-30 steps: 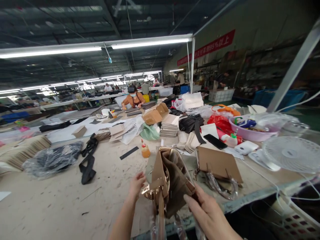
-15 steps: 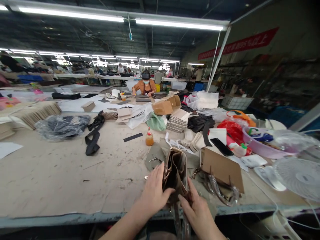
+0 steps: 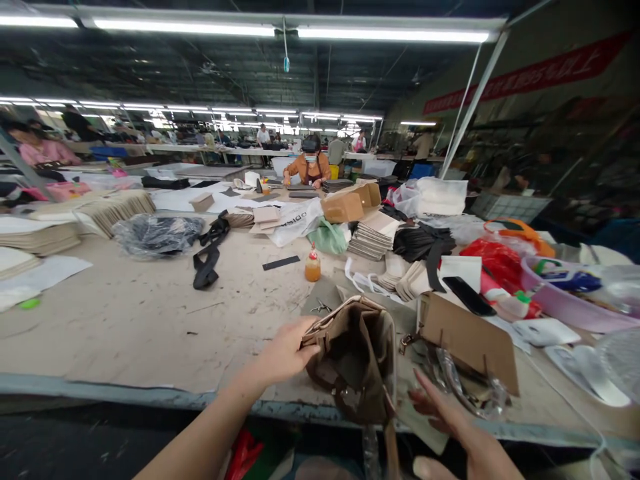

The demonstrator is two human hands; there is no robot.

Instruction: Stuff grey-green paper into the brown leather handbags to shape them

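A brown handbag (image 3: 350, 360) stands at the table's front edge, its mouth spread wide so the dark inside shows. My left hand (image 3: 287, 353) grips the bag's left rim, thumb inside and fingers outside. To the right of the bag, my right hand (image 3: 450, 420) is off it, fingers apart and slightly blurred, holding nothing. A strap in clear wrapping (image 3: 370, 447) hangs below the bag's front. Close to my right hand lies another brown bag (image 3: 470, 340) with plastic-wrapped handles. Small scissors (image 3: 321, 307) rest on grey-green material behind the open bag.
A bottle of amber liquid (image 3: 313, 267) stands past the bag, near a black strip (image 3: 281, 263). Black straps (image 3: 206, 267) lie to the left. A phone (image 3: 469, 296), a lilac basin (image 3: 565, 300) and stacked panels (image 3: 373, 235) crowd the right. A co-worker (image 3: 307, 165) sits opposite.
The bag's mouth has opened wider. My right hand has let go of the bag and moved right, while my left hand keeps its hold on the left rim. The view has turned left.
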